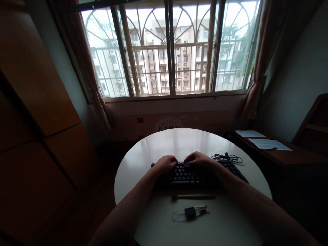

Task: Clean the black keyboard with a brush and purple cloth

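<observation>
A black keyboard lies on the white round table, its rows of keys facing me. My left hand is at the keyboard's far left part, fingers curled and closed over the upper keys. What its fingertips hold, if anything, is too small and dark to make out. Over the upper middle keys, my right hand is bent with its fingers closed around a small purple thing. That purple thing touches or hovers just above the keys; I cannot tell which. My right forearm covers part of the keyboard's right half.
Nearer me on the round table lie a thin-handled brush and a wire keycap puller with a dark block. A bundled black cable rests behind the keyboard. Papers and a pen lie on a side table at right.
</observation>
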The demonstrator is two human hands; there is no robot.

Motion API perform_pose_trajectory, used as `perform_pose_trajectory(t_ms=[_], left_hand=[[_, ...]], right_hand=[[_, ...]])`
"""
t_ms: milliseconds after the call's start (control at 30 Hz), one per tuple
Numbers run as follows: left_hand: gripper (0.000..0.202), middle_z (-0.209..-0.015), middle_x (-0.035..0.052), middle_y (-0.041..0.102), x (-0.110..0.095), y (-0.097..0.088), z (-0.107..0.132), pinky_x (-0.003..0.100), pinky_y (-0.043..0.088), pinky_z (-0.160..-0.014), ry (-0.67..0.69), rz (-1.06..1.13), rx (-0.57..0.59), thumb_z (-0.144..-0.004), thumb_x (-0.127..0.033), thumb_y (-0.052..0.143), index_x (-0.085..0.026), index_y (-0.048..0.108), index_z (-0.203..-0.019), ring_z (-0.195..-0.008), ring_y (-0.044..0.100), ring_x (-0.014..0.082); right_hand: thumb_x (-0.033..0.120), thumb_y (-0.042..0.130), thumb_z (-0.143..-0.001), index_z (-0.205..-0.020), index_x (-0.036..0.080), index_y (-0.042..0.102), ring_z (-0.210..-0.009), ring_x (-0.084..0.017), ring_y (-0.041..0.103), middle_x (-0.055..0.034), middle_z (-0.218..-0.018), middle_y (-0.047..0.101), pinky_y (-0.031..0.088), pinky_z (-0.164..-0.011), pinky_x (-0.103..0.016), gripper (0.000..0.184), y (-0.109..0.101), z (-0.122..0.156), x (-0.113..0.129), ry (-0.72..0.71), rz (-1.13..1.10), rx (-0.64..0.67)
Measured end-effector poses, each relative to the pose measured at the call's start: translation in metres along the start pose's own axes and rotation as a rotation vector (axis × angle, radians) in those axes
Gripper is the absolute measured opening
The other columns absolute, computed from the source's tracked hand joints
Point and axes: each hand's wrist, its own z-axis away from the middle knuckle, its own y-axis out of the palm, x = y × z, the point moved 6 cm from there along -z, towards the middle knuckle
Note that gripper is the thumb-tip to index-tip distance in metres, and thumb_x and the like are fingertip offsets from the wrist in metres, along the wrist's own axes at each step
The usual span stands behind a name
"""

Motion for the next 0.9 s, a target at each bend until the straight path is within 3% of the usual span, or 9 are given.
perform_pose_trajectory(t_ms=[433, 733, 900], left_hand=[[0.029, -0.103, 0.0017, 0.071, 0.001, 0.002, -0.001, 0.027, 0.047, -0.077, 0.003, -0.012, -0.002, -0.085, -0.037, 0.051, -0.026, 0.07, -0.102, -0.092, 0.064, 0.0202], [0.029, -0.106, 0.0022, 0.07, -0.003, 0.0, 0.001, 0.028, 0.047, -0.077, -0.021, -0.038, 0.027, -0.086, -0.037, 0.05, -0.026, 0.068, -0.106, -0.095, 0.063, 0.0214], [0.03, -0.107, 0.0024, 0.07, -0.003, 0.0, 0.001, 0.028, 0.047, -0.077, -0.034, -0.037, 0.033, -0.086, -0.037, 0.05, -0.026, 0.068, -0.107, -0.096, 0.063, 0.0215]], right_hand=[[0.037, 0.07, -0.071, -0.093, 0.018, 0.076, -0.085, -0.021, 0.068, -0.0049, -0.091, 0.075, 0.051, -0.075, -0.026, 0.03, 0.001, -0.004, -0.002, -0.057, 0.126, -0.114], [0.049, 0.069, -0.074, -0.088, 0.03, 0.076, -0.082, -0.021, 0.066, -0.0016, -0.088, 0.074, 0.046, -0.069, -0.027, 0.025, -0.003, 0.008, 0.015, -0.021, 0.565, -0.246], [0.052, 0.064, -0.078, -0.09, 0.031, 0.076, -0.084, -0.021, 0.066, -0.001, -0.091, 0.074, 0.047, -0.073, -0.028, 0.027, 0.003, 0.009, 0.018, -0.026, 0.551, -0.272]])
